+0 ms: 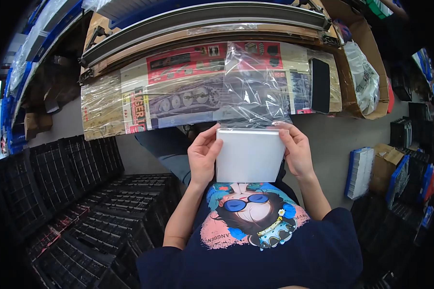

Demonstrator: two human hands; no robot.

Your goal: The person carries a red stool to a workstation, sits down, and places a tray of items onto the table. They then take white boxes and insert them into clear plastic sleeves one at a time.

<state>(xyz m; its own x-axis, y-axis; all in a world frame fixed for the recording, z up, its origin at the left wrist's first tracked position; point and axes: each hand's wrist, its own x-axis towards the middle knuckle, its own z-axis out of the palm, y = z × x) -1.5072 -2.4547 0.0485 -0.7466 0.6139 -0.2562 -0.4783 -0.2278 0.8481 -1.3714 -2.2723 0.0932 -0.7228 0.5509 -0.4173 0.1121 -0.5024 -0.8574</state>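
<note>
A flat white box (250,156) is held up in front of my chest, its far edge meeting the mouth of a clear plastic bag (253,86). My left hand (205,153) grips the box's upper left corner, thumb on the near face and fingers at the bag's edge. On the other side, my right hand (296,148) pinches the upper right corner, with bag film by its fingertips. The bag lies crumpled and shiny over the bench. How far the box reaches into the bag I cannot tell.
The bench (103,108) is covered with taped printed cardboard, and a black phone-like slab (320,85) lies at its right. A metal bar (202,24) spans the back. Black plastic crates (96,226) stand at left; a cardboard box (371,82) holds white plastic at right.
</note>
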